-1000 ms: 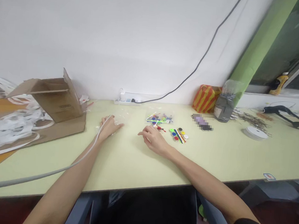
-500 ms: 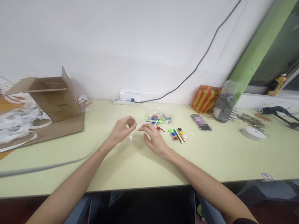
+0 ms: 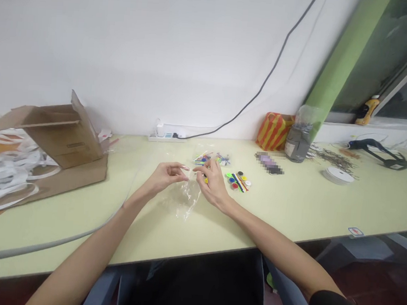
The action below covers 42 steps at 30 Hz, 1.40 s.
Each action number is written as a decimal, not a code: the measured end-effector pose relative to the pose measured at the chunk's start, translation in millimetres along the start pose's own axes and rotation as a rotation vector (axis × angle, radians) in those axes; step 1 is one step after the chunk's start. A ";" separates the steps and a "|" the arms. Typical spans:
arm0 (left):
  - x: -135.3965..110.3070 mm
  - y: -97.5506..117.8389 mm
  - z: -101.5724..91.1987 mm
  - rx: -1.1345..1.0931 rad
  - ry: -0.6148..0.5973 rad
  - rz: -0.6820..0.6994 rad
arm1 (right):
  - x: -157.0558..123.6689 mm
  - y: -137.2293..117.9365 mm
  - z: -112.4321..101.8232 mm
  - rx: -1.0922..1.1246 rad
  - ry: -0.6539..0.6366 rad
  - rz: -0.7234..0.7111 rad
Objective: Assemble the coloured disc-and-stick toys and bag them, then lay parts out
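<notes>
Head view: pinching a clear bag (image 3: 188, 199) near its top with the left hand (image 3: 164, 177), curling fingers close to the thumb, probably for leaving the thin film hanging loose above the worktop (image 3: 291, 206). Bringing the right hand (image 3: 215, 185) to the opposite edge, half-closed; not showing clearly whether gripping film. Lying just beyond, apparently within easy reach: small lidded pots (image 3: 235, 186) and coloured strips (image 3: 240, 182).

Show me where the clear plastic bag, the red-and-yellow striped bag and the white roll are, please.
Clear plastic bag (image 3: 188, 197): head view, middle of its hanging film.
Red-and-yellow striped bag (image 3: 272, 132): head view, its striped front.
White roll (image 3: 338, 175): head view, its flat upper face.
</notes>
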<state>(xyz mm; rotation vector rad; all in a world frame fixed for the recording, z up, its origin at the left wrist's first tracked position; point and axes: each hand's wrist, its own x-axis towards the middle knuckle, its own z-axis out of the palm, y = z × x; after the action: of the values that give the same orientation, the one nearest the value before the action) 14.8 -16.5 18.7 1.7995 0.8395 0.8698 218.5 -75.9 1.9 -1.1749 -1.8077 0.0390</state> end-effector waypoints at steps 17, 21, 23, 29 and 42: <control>-1.1 2.5 0.5 0.149 -0.219 0.020 | 9.0 11.5 -8.0 0.085 0.020 -0.124; -1.5 4.5 -2.9 0.277 -0.228 0.060 | 13.5 11.7 -18.1 0.312 -0.125 -0.078; -3.4 8.1 -3.7 0.261 -0.255 0.055 | 14.6 13.9 -21.1 0.457 -0.266 0.025; -12.3 22.6 2.7 0.093 -0.526 -0.055 | 11.3 18.3 -20.5 0.810 -0.786 0.250; -20.1 10.1 15.6 -0.466 -0.727 -0.394 | 12.8 8.7 -29.0 0.854 -0.924 0.197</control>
<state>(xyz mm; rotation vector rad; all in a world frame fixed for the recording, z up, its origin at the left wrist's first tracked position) 19.3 -43.5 19.3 1.3174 0.4345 0.1012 244.1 -74.4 22.5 -0.7035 -2.0333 1.5178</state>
